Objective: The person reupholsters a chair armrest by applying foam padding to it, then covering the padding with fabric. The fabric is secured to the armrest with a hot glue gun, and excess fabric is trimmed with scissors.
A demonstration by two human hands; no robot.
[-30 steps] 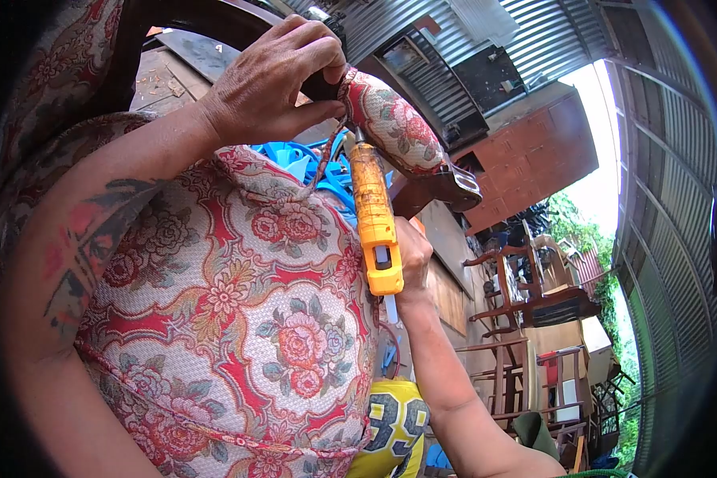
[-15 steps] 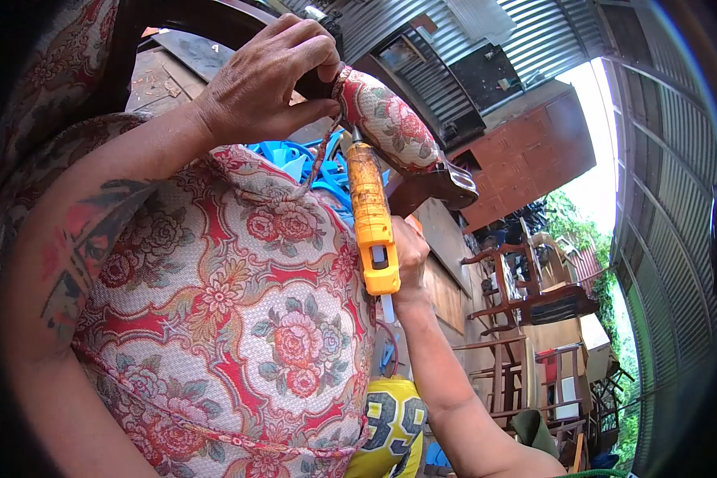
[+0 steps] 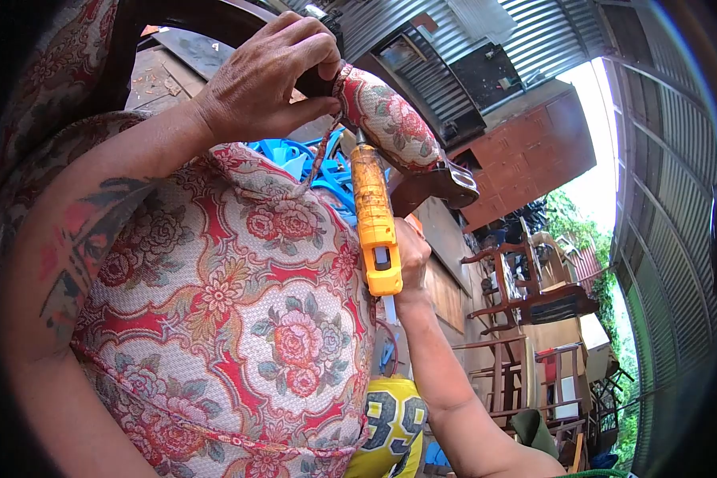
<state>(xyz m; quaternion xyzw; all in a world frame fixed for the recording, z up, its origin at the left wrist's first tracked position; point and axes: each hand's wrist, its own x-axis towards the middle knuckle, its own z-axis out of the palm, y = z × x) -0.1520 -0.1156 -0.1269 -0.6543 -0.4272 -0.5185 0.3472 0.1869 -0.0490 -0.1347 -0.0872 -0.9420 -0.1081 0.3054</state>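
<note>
My left hand (image 3: 267, 76) is closed at the end of a floral padded armrest (image 3: 392, 118), thumb and fingers pinching a strip of fabric piping (image 3: 323, 151). The loose part of the strip hangs down from the fingers towards the floral upholstered seat (image 3: 295, 271). My right hand (image 3: 413, 253) grips a yellow hot glue gun (image 3: 376, 215) from behind, its fingers mostly hidden. Brown stains cover the gun's front, and a pale glue stick pokes out of its rear. The metal nozzle is at the pad's lower edge, just beside the pinched piping.
Blue strips (image 3: 288, 155) lie behind the seat. Brown cabinets (image 3: 526, 155) and stacked wooden chair frames (image 3: 526, 295) stand to the right. Yellow cloth with printed numbers (image 3: 389, 426) shows at the bottom. Corrugated metal sheeting (image 3: 669, 239) encloses the place.
The glue gun has shifted slightly right and down, its nozzle moving a little along the pad's edge away from my left hand. My left hand keeps its pinch on the piping.
</note>
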